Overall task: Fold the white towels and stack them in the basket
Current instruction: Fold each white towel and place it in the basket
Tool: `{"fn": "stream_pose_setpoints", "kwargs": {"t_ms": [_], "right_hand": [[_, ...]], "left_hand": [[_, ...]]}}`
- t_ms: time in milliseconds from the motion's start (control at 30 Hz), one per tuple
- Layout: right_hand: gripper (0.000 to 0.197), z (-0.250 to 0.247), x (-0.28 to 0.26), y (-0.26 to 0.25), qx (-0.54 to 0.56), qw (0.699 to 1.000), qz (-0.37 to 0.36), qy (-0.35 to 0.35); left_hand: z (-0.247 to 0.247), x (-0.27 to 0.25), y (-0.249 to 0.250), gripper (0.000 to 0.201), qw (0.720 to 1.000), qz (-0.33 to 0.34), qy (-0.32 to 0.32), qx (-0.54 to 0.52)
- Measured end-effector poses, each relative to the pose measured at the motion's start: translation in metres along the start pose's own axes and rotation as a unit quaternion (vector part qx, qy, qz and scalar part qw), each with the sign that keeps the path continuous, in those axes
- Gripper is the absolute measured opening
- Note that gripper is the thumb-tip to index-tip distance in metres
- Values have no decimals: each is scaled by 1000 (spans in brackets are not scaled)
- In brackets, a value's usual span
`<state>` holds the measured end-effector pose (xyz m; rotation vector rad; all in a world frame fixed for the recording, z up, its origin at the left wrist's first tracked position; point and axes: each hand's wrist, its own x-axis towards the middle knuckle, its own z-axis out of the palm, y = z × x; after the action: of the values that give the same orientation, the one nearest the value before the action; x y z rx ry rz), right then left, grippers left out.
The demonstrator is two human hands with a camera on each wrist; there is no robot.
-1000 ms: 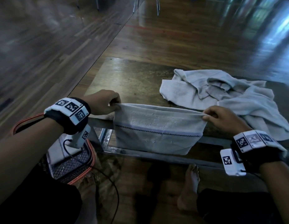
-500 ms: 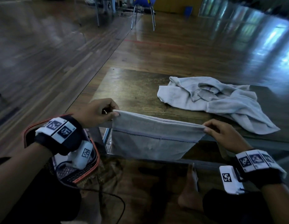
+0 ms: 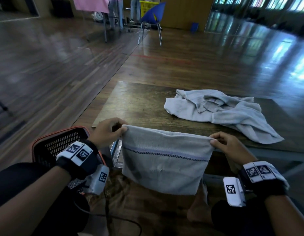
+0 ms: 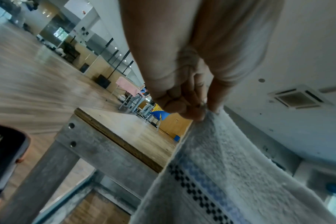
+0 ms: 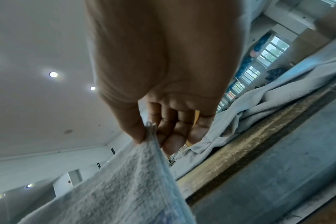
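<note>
A folded white towel with a dark checked stripe hangs in the air in front of the table's near edge. My left hand pinches its top left corner, seen close in the left wrist view beside the towel. Its top right corner is pinched by my right hand, thumb against fingers in the right wrist view over the towel. The black mesh basket with an orange rim stands on the floor at my left, partly hidden by my left arm.
A crumpled heap of white towels lies on the right half of the low wooden table; the heap also shows beyond my right hand. My bare foot rests under the towel. A blue chair stands far back.
Both hands have lifted the towel a little and the head view has tilted up, bringing more of the room and the basket's far rim into sight. Both pinches hold as before.
</note>
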<state>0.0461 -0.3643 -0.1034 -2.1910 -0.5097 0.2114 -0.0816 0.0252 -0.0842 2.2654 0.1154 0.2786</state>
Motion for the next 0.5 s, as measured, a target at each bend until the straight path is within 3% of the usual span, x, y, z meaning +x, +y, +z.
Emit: {"fn": "stream_pose_setpoints", "kwargs": {"t_ms": [133,333,433,500], "right_hand": [[17,1,-8,7,-37,999,11,2],[11,5,-27,6,-38,999,27,-22],[7,-2,-37,-1,-45,997,22,-65],[7,-6,-41,-7,-50,996,8,-72]], "left_hand": [[2,-14,1,9,995,18,0,101],[1,-40,-14,7,987,25,-98,124],[-10,-48,-19,14,987,16,-133,89],[-19,-47,-18,16,993,4,-119,24]]}}
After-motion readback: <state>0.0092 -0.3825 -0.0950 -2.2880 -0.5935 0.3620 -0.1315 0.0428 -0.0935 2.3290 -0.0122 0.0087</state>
